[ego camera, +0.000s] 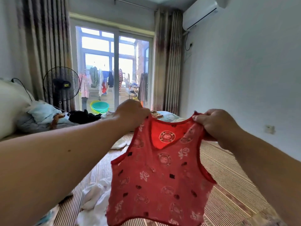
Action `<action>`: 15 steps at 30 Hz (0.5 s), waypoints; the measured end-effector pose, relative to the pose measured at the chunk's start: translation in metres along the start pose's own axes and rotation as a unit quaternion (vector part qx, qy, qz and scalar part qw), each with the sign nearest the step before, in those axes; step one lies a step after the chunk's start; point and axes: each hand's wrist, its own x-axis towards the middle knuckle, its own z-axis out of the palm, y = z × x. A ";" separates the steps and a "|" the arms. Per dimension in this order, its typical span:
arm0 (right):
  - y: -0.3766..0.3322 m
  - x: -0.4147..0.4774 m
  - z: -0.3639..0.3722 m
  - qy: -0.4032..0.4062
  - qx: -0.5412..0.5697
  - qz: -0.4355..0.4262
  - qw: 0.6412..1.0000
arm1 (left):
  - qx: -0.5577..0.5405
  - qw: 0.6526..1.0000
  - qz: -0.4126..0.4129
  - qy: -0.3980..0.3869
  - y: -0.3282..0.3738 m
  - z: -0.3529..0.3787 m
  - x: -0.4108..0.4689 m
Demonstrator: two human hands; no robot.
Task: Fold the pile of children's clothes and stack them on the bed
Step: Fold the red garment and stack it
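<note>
I hold a small red sleeveless vest [161,181] with round patterned prints up in front of me, hanging flat over the bed. My left hand [132,113] pinches its left shoulder strap and my right hand [216,123] pinches the right strap. Below it, white children's clothes [96,198] lie crumpled on the striped bed mat [228,176]. More light clothes [166,115] lie at the far end of the bed, partly hidden behind the vest.
A white pillow [11,105], pale blue bedding [42,113] and a black garment [84,117] lie at the left. A standing fan [61,85] and a glass sliding door [114,70] are beyond the bed. A white wall [244,79] runs along the right.
</note>
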 end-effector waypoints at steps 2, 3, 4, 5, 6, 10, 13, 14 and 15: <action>-0.007 -0.005 0.018 -0.026 0.028 -0.005 0.999 | -0.013 0.999 -0.014 -0.043 0.017 0.007 -0.004; -0.012 -0.010 0.027 -0.044 0.046 -0.004 0.998 | -0.076 0.994 -0.036 -0.067 0.024 0.011 -0.008; -0.017 -0.015 0.035 -0.061 0.064 -0.002 0.996 | -0.157 0.981 -0.061 -0.092 0.030 0.015 -0.011; -0.021 -0.019 0.041 -0.074 0.084 0.001 0.994 | -0.217 0.967 -0.075 -0.106 0.035 0.018 -0.014; -0.025 -0.022 0.044 -0.084 0.108 0.003 0.991 | -0.256 0.956 -0.080 -0.115 0.038 0.018 -0.016; -0.034 -0.031 0.038 -0.164 0.189 -0.010 0.968 | -0.337 0.925 -0.088 -0.154 0.046 0.004 -0.023; -0.033 -0.034 0.030 -0.204 0.120 -0.055 0.970 | -0.284 0.944 -0.019 -0.166 0.041 -0.007 -0.024; -0.034 -0.033 0.029 -0.194 0.095 -0.062 0.975 | -0.249 0.958 0.011 -0.143 0.037 -0.009 -0.025; -0.035 -0.032 0.027 -0.185 0.075 -0.067 0.978 | -0.216 0.969 0.044 -0.108 0.031 -0.009 -0.024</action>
